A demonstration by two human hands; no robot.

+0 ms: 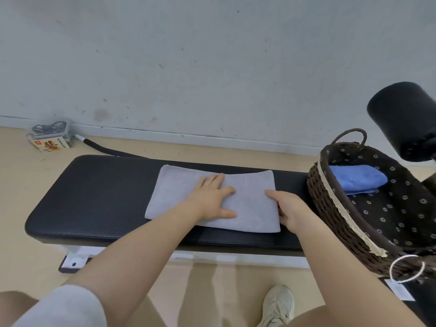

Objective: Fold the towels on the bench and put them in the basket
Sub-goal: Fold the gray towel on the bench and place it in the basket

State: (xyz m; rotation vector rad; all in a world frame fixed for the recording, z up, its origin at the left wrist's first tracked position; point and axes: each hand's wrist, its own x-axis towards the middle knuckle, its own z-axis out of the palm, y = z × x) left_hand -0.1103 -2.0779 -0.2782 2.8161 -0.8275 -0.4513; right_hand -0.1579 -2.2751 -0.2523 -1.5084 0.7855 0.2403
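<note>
Head view:
- A grey towel point(212, 199), folded into a flat rectangle, lies on the black padded counter point(94, 192), right of the counter's middle and near its front edge.
- The left hand point(212, 197) rests flat on the middle of the grey towel, fingers straight and spread, palm down, thumb pointing toward the right hand.
- The right hand point(289, 208) sits at the towel's right edge; the thumb lies on top of the cloth and the fingers curl down beside or under that edge, so it appears to pinch the edge, though the fingertips are hidden.
- A dark wicker basket point(330, 208) with a cream trim and a flower-print lining stands on the right end of the counter, just beside the grey towel but not touching it.
- A folded blue towel point(356, 179) lies inside the basket, against its far side.
- A black foam roller pad point(403, 119) rises above the basket at the right edge.
- On the floor by the wall at the left sits a small box point(50, 143) with red print, next to a clear container point(53, 129) holding dark cables.
- A pale shoe point(278, 305) shows on the floor below the counter.
</note>
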